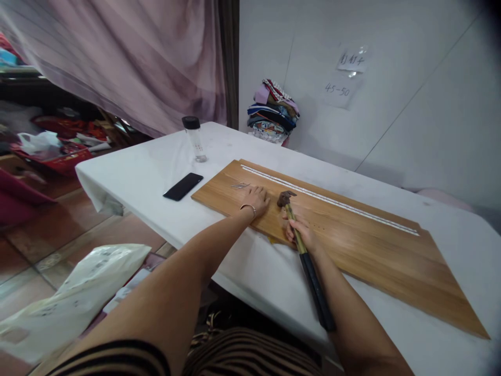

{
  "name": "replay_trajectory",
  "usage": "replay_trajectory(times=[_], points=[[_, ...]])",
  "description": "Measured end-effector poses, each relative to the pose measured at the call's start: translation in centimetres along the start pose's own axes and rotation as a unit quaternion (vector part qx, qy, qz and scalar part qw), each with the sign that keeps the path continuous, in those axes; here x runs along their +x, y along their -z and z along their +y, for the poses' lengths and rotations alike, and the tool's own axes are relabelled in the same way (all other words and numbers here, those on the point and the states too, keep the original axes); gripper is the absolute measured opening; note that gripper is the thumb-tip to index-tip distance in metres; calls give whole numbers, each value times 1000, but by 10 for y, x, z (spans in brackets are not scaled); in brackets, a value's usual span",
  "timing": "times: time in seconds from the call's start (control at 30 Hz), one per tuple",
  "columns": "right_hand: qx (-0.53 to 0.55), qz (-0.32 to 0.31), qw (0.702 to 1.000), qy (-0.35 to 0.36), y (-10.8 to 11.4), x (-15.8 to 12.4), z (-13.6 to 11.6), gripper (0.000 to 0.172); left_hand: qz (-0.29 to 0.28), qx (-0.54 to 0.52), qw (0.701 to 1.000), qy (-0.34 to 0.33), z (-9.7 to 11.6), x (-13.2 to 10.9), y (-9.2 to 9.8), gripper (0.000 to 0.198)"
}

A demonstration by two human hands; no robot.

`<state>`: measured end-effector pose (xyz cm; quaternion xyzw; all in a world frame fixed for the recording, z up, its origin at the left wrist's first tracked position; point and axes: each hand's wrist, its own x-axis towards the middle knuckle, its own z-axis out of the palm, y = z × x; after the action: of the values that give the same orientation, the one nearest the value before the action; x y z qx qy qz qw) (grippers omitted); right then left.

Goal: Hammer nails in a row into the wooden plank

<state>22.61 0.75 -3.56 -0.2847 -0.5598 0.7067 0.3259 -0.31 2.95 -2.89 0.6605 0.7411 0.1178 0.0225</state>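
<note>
My right hand (298, 228) is wrapped round the upper handle of a claw hammer (309, 266), its rusty head pointing away from me and its black grip toward me. On the wooden board (352, 235) my left hand (256, 198) lies palm down, fingers stretched out, a bracelet at the wrist. Just beyond those fingers is a small bunch of nails (239, 185). A row of small dark marks (318, 226) shows on the board right of the hammer; whether they are holes or nail heads I cannot tell. A white strip (332, 198) runs along the board's far side.
A black phone (183, 187) and a clear bottle (195, 140) with a dark lid stand left on the white-covered table (141, 151). Folded clothes (273, 112) are stacked by the wall. A pale bag (90, 287) lies below the table's left edge.
</note>
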Motion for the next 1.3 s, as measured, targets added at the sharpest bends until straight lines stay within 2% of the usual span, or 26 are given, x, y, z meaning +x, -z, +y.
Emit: replay_trajectory(times=[0.6, 1.3], points=[[-16, 7, 1000, -8, 1, -2, -2, 50, -8, -7, 1000, 4, 8, -4, 10, 43], [-20, 12, 1000, -15, 2, -3, -5, 52, -6, -26, 1000, 1, 3, 0, 1, 44]])
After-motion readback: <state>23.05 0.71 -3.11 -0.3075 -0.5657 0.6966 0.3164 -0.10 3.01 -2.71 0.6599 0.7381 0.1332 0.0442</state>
